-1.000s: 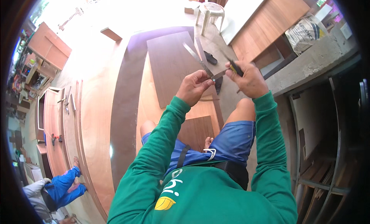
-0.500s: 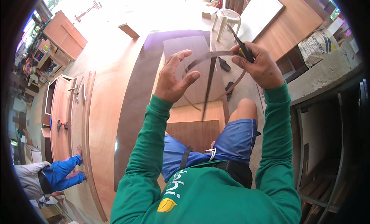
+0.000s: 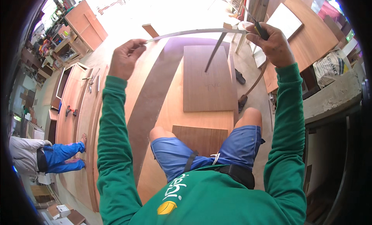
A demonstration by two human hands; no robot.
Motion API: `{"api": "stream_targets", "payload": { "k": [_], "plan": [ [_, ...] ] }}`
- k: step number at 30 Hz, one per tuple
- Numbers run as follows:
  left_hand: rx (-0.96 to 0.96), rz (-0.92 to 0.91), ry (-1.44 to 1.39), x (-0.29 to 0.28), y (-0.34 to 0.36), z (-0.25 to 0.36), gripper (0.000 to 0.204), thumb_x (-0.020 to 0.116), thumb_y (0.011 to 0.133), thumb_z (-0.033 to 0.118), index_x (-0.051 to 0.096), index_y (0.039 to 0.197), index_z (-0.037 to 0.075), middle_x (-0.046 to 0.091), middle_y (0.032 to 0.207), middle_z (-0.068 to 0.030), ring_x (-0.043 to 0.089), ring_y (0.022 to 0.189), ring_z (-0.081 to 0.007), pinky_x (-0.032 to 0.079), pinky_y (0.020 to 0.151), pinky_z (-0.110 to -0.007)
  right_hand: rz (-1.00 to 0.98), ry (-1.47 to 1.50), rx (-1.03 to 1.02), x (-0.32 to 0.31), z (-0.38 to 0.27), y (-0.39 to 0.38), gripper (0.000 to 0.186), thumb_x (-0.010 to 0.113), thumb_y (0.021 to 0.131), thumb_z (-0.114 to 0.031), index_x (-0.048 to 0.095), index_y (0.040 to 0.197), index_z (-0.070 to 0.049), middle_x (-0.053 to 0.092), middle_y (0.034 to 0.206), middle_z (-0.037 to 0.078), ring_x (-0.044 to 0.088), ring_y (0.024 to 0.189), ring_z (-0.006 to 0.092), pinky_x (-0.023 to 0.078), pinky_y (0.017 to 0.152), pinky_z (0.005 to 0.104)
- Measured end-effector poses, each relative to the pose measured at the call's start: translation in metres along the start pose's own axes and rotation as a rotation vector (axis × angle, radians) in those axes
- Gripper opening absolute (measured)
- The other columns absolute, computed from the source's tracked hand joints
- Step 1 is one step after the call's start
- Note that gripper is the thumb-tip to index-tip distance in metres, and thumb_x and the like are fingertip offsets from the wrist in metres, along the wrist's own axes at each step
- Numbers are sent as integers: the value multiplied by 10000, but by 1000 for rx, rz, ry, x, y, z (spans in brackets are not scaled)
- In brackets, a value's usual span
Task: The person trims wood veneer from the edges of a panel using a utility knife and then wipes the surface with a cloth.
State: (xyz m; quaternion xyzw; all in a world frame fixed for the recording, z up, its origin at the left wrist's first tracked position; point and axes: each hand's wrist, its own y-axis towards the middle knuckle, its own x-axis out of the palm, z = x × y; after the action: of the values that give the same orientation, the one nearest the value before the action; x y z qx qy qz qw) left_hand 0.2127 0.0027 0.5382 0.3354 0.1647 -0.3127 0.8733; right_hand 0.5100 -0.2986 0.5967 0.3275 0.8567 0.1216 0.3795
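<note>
A long, thin, flexible strip (image 3: 193, 31) is stretched in a shallow arc between my two hands, away from my body. My left hand (image 3: 127, 58) pinches its left end between thumb and fingers. In my right hand (image 3: 274, 45) are the strip's other part and a black-and-yellow cutter knife (image 3: 261, 30), its thin blade pointing up and left. A dark strip end (image 3: 215, 52) hangs near the right hand, and a brown length (image 3: 255, 85) curves down below that hand. Beneath them a brown panel (image 3: 209, 79) with handwriting lies on a larger light wood sheet (image 3: 170, 105).
Another brown board (image 3: 199, 136) lies between my legs. Dark sandals (image 3: 240, 76) rest on the floor to the right. A plastic stool (image 3: 242, 28) and leaning boards (image 3: 310, 39) stand far right. At left, another person (image 3: 29, 155) is beside a long bench with a red-black power tool (image 3: 70, 111).
My left hand has moved left and taken hold of the strip's end. The loop has straightened into a shallow arc. My right hand has risen slightly to the right, still holding the knife.
</note>
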Motion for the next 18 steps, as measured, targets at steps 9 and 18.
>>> {"api": "stream_targets", "payload": {
  "k": [9, 18],
  "plan": [
    [-103, 245, -119, -97, -21, -22, 250, 656, 948, 120, 667, 1169, 4, 691, 1014, -32, 633, 898, -86, 533, 851, -243, -46, -116, 34, 29, 58, -10, 224, 701, 844, -122, 671, 1023, 10, 615, 788, 21, 535, 731, 91, 462, 696, 272],
    [-500, 158, 427, -161, -128, -83, 285, 627, 981, 253, 689, 1152, 35, 698, 1083, -31, 636, 957, -113, 513, 837, -265, 104, 483, 303, 75, 100, 4, 248, 738, 891, -204, 683, 1054, -25, 619, 803, -22, 474, 573, 31, 368, 499, 189]
  ]
}}
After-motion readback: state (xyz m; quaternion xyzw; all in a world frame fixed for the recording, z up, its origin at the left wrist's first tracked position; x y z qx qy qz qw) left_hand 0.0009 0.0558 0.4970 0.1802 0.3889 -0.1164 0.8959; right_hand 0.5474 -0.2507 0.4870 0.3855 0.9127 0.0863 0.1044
